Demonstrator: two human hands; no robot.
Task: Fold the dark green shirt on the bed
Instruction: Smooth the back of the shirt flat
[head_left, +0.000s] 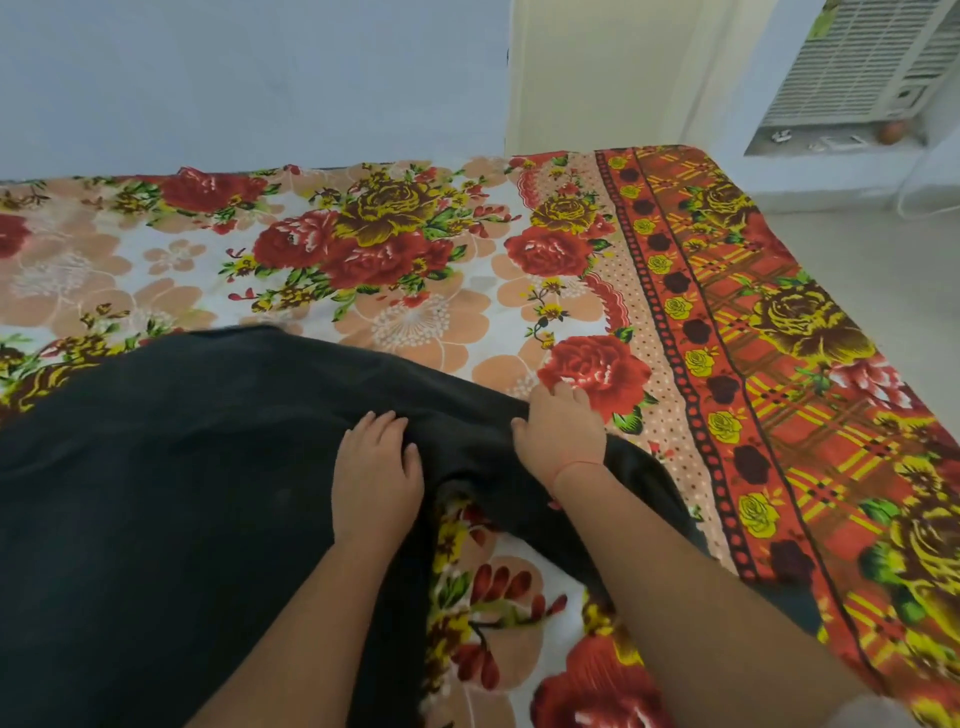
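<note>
Now spread over the near left of the bed (415, 249): dark green shirt (182, 493), pressed under flat-fingered left hand (376, 478), edge pinched in curled right hand (561, 431).

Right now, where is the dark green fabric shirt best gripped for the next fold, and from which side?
Likely grip the dark green shirt at its right edge, where the sleeve branches off, coming from the right. That edge is bunched and lifted, and the right hand pinches it; the left hand lies flat on the body.

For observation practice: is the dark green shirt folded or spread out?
Spread out: the shirt lies broad and flat on the bedsheet.
</note>
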